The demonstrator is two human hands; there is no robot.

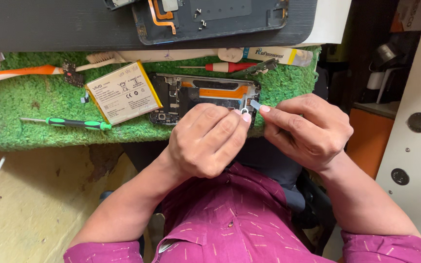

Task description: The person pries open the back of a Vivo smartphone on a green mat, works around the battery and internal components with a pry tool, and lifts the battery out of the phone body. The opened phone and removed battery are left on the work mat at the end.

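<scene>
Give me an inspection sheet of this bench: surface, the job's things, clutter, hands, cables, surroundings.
Surface: green fuzzy mat on a worn bench.
Job's things: opened phone frame; small metal piece pinched at the fingertips.
Clutter: battery, green screwdriver, red screwdriver, brush, phone back cover.
Hands: left hand and right hand meet over the frame's right end.
Cables: orange flex strip on the back cover.
Surroundings: orange cabinet at right.

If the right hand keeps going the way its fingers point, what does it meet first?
The right hand points left, pinching a small grey strip. First in line are the left hand's fingertips, then probably the opened phone; depth is unclear.
</scene>
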